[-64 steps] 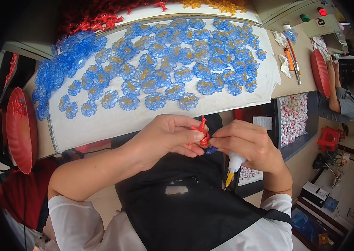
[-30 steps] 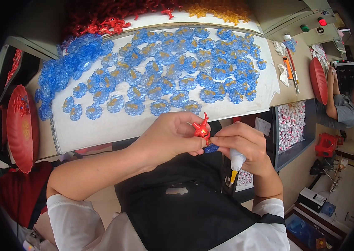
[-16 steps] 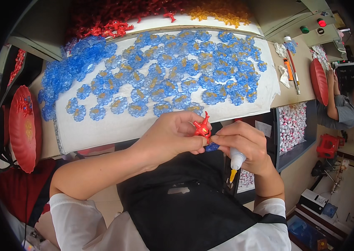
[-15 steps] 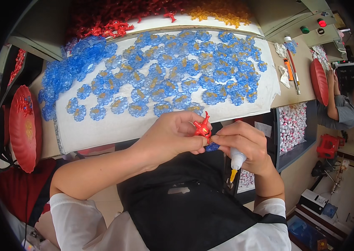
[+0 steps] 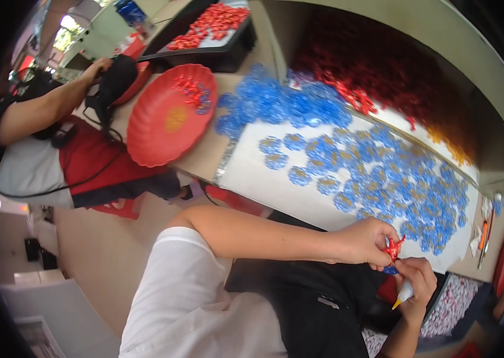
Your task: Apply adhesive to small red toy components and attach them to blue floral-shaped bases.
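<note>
Bare sheet corner (image 5: 258,179); blue pieces (image 5: 328,184) beyond

Motion-softened detail, black fisheye-curved edges.

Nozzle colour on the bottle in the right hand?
Yellow nozzle, on a white bottle; shows best in the head view.

one held figure (image 5: 392,249) (one held bottle (image 5: 405,292))
</note>
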A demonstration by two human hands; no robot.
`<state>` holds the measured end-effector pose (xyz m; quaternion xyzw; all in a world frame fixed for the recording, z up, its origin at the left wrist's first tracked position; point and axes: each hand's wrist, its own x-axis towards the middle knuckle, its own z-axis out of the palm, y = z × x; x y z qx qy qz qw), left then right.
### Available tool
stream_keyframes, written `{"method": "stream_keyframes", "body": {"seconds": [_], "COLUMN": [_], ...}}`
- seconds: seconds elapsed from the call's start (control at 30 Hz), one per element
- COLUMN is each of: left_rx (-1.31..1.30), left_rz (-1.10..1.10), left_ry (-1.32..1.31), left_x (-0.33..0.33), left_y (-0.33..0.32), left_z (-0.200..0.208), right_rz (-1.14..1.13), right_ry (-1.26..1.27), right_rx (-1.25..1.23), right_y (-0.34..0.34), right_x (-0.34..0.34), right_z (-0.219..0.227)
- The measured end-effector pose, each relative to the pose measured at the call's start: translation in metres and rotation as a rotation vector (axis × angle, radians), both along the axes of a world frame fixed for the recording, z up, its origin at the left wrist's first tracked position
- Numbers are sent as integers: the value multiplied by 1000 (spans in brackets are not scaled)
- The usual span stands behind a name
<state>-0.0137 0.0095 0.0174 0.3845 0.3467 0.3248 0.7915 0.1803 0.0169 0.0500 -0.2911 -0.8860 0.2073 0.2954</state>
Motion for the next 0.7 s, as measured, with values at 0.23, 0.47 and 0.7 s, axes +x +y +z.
{"method": "stream_keyframes", "body": {"seconds": [0.23, 0.47, 0.7], "left_rx": [421, 763, 260], "left_rz": [316, 1160, 976], "left_ry": [146, 1259, 1936], "left_x": [-47, -257, -440], "left_y": [-24, -40, -54], "left_z": [9, 54, 4], "right_rz": [-42, -333, -429], "right_ry": [140, 190, 177], "right_rx": [213, 225, 119], "right_y": [-5, -6, -21], "right_x": [-32, -3, 17], "right_z": [-22, -22, -34]}}
